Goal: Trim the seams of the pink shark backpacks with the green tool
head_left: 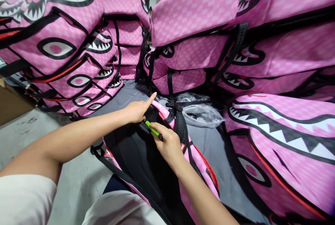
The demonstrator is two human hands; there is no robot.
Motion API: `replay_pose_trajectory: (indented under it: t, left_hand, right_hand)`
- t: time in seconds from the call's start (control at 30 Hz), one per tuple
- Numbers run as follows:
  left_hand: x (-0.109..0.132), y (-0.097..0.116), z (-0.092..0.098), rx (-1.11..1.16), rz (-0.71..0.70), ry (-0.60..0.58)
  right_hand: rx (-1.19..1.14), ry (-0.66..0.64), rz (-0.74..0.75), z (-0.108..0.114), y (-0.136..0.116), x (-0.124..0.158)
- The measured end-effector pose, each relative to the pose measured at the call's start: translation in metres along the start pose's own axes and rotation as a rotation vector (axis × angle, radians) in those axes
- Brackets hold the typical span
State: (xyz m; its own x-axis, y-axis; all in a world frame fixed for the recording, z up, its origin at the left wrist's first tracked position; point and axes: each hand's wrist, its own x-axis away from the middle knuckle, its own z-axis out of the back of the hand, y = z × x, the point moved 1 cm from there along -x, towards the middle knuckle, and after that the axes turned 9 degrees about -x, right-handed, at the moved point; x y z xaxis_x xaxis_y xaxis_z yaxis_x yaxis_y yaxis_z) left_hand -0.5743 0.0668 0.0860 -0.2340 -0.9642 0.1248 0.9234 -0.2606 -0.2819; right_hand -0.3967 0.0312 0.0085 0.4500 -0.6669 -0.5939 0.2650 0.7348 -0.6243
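Lime-green, black-ended tool (pixel 154 130) | right hand (pixel 168 142) pinching it | left hand (pixel 136 111): grip unclear | pink-and-black backpack (pixel 136 158)

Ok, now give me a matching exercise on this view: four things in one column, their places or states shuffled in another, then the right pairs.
Things:
1. Green tool
2. Clear plastic bag
3. Left hand
4. Backpack beneath the hands

Places or states:
A. One finger extended
B. Black side facing up
C. Held in the right hand
D. See-through and crumpled

Pairs: 1-C, 2-D, 3-A, 4-B
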Motion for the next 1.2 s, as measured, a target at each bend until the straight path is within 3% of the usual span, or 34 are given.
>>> replay_pose_trajectory:
  t: [0.23,0.7,1.2]
  left_hand:
    - [-0.009,0.0,-0.004,0.025,-0.002,-0.003]
    - [-0.017,0.003,0.0,0.023,0.006,-0.085]
    - [-0.021,0.004,-0.002,0.028,0.012,-0.101]
  right_hand:
    - [0.148,-0.023,-0.004,0.0,-0.004,-0.007]
    - [0.065,0.238,-0.245,-0.015,-0.005,0.004]
    - [0.071,0.233,-0.288,-0.014,-0.004,0.003]
